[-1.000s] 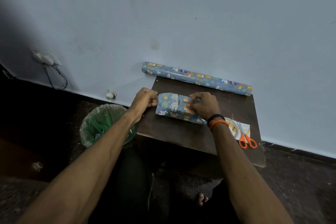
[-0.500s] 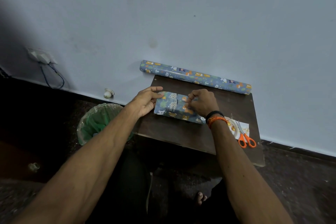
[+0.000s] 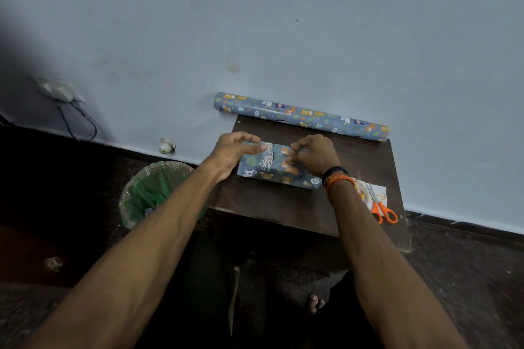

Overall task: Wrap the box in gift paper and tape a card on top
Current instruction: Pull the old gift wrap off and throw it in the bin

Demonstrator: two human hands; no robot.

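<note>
The box point(image 3: 272, 170), wrapped in blue animal-print gift paper, lies on a small dark wooden table point(image 3: 283, 210). My left hand point(image 3: 232, 151) is at the box's left end, its fingers reaching fairly straight onto the top. My right hand point(image 3: 314, 156) sits over the middle and right part of the box, fingertips curled and pinching the paper on top near the seam. A white card point(image 3: 378, 194) lies at the table's right edge under orange-handled scissors point(image 3: 382, 211). No tape is plainly visible.
A roll of the same gift paper point(image 3: 300, 116) lies along the wall at the table's back edge. A bin with a green liner point(image 3: 153, 193) stands on the floor left of the table. A wall socket with a cable point(image 3: 61, 92) is far left.
My left hand has moved from the box's left side up onto its top. My right hand keeps pinching near the middle, and the box has not shifted.
</note>
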